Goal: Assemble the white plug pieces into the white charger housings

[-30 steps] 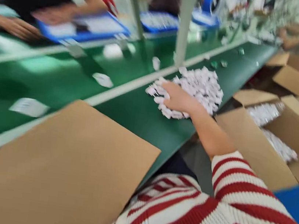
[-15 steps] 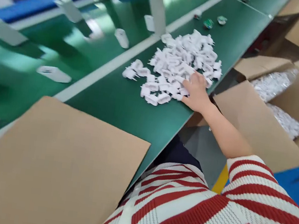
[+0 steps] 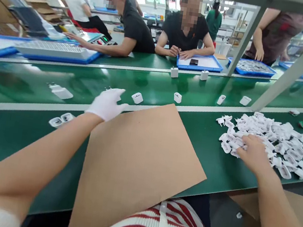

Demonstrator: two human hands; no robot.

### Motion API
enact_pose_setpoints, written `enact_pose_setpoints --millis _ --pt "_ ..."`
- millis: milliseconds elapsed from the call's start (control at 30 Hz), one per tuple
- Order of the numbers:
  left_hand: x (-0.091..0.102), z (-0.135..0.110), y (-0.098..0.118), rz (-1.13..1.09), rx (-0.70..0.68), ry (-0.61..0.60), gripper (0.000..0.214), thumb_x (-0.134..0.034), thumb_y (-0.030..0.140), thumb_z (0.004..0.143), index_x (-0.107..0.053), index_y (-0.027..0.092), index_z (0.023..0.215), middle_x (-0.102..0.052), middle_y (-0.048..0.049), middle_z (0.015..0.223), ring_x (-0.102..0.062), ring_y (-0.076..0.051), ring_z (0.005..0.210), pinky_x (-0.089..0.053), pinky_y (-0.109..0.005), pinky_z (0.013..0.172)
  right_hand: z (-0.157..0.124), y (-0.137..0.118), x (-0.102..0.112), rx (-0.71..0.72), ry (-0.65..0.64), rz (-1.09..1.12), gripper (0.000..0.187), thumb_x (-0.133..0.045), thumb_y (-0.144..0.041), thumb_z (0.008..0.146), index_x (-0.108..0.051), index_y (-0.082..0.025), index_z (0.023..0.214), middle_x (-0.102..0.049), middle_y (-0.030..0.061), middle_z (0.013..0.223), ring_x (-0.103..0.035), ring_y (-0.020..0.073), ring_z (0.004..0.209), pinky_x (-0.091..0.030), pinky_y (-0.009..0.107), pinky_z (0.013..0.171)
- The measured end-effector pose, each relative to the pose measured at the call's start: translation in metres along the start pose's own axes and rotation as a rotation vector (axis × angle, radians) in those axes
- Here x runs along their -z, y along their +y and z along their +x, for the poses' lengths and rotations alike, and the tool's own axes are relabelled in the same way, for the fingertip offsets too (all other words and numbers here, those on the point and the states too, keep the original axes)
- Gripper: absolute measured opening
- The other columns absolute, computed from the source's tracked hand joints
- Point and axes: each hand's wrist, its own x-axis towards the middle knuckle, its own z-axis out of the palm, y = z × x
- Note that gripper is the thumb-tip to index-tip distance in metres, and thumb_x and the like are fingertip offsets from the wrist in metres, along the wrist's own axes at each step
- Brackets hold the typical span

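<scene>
My left hand, in a white glove, reaches out over the far left corner of a flat brown cardboard sheet that lies on the green table. Its gloved fingers are apart and nothing shows in them; a small white charger shell sits just to its right on the belt. My bare right hand rests on the near left edge of a heap of white plug parts. Its fingers curl down into the parts and are mostly hidden from me.
Single white shells ride the green conveyor belt behind a white strip. Two more lie left of the cardboard. Across the belt, several people sit or stand at blue trays. A slanted metal post rises at right.
The view has lifted from the right side to straight ahead. My gloved left hand has come into view over the cardboard. My right hand stays on the heap's near edge.
</scene>
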Motion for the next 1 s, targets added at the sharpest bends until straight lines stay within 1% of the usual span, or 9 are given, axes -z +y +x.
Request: enact_pose_setpoints --millis 100,233,333,467,567,667,800,900,1000 --pt "-0.026 0.047 0.012 -0.025 0.094 -0.107 0.09 -0.066 0.052 0.089 -0.036 0.011 0.163 -0.039 -0.0193 0.165 -0.044 -0.04 0.144 -0.035 -0.048 0.12 0.012 -0.042 0.002 -0.02 -0.153 -0.144 0.041 -0.059 -0.025 0.09 -0.068 -0.019 0.129 -0.065 0.0186 0.118 -0.057 0.0367 0.114 -0.046 0.046 0.095" --pt "-0.053 0.093 0.026 -0.177 0.205 -0.233 0.063 -0.066 0.036 0.085 -0.063 0.016 0.145 -0.064 -0.0126 0.144 -0.058 -0.034 0.129 -0.044 -0.04 0.113 0.021 -0.063 -0.005 -0.094 -0.133 -0.205 0.051 -0.051 -0.012 0.091 -0.063 -0.018 0.14 -0.062 0.0177 0.127 -0.056 0.0342 0.117 -0.043 0.042 0.097" --pt "-0.064 0.11 0.05 -0.273 0.224 -0.269 0.052 -0.062 0.038 0.087 -0.07 0.02 0.135 -0.068 -0.0092 0.138 -0.062 -0.032 0.122 -0.048 -0.041 0.107 0.029 -0.065 -0.002 -0.105 -0.123 -0.151 0.048 -0.052 -0.011 0.09 -0.066 -0.018 0.136 -0.063 0.0155 0.123 -0.056 0.032 0.115 -0.043 0.039 0.098" --pt "-0.065 0.119 0.1 -0.355 0.177 -0.265 0.064 -0.045 0.063 0.096 -0.062 0.024 0.145 -0.065 -0.0125 0.143 -0.06 -0.034 0.126 -0.048 -0.045 0.105 0.039 -0.069 0.013 -0.164 -0.188 -0.113 0.041 -0.056 -0.007 0.085 -0.071 -0.018 0.121 -0.062 0.0145 0.123 -0.058 0.0309 0.115 -0.044 0.037 0.095" --pt "-0.063 0.123 0.132 -0.322 0.09 -0.253 0.093 -0.048 0.084 0.085 -0.042 0.029 0.16 -0.051 -0.0171 0.156 -0.054 -0.043 0.134 -0.045 -0.055 0.107 0.045 -0.073 0.025 -0.165 -0.288 -0.071 0.037 -0.062 -0.009 0.083 -0.071 -0.019 0.116 -0.063 0.013 0.126 -0.058 0.0303 0.117 -0.045 0.036 0.092" --pt "-0.065 0.123 0.15 -0.243 -0.01 -0.285 0.083 -0.058 0.079 0.082 -0.052 0.035 0.152 -0.052 -0.0157 0.152 -0.055 -0.044 0.13 -0.047 -0.056 0.103 0.057 -0.078 0.035 -0.166 -0.292 -0.011 0.035 -0.065 -0.021 0.089 -0.068 -0.02 0.124 -0.064 0.0127 0.128 -0.055 0.0315 0.125 -0.045 0.036 0.094" --pt "-0.072 0.121 0.152 -0.242 0.037 -0.274 0.049 -0.056 0.06 0.09 -0.067 0.029 0.127 -0.061 -0.0145 0.136 -0.061 -0.038 0.116 -0.051 -0.049 0.095 0.095 -0.089 0.032 -0.165 -0.261 0.005 0.045 -0.062 -0.039 0.098 -0.06 -0.019 0.138 -0.059 0.0147 0.143 -0.051 0.0318 0.133 -0.044 0.039 0.106" --pt "-0.067 0.12 0.145 -0.295 0.115 -0.203 0.05 -0.054 0.059 0.091 -0.064 0.028 0.128 -0.062 -0.0137 0.135 -0.063 -0.035 0.113 -0.051 -0.046 0.093 0.127 -0.09 0.02 -0.23 -0.305 -0.028 0.054 -0.056 -0.039 0.102 -0.049 -0.017 0.15 -0.049 0.019 0.155 -0.045 0.036 0.142 -0.04 0.047 0.113" --pt "-0.048 0.112 0.137 -0.324 0.103 -0.161 0.052 -0.053 0.058 0.092 -0.062 0.026 0.132 -0.067 -0.0104 0.127 -0.065 -0.028 0.104 -0.051 -0.038 0.092 0.145 -0.087 0.009 -0.271 -0.354 -0.011 0.05 -0.057 -0.033 0.1 -0.055 -0.012 0.146 -0.053 0.0234 0.151 -0.048 0.04 0.14 -0.044 0.052 0.11"
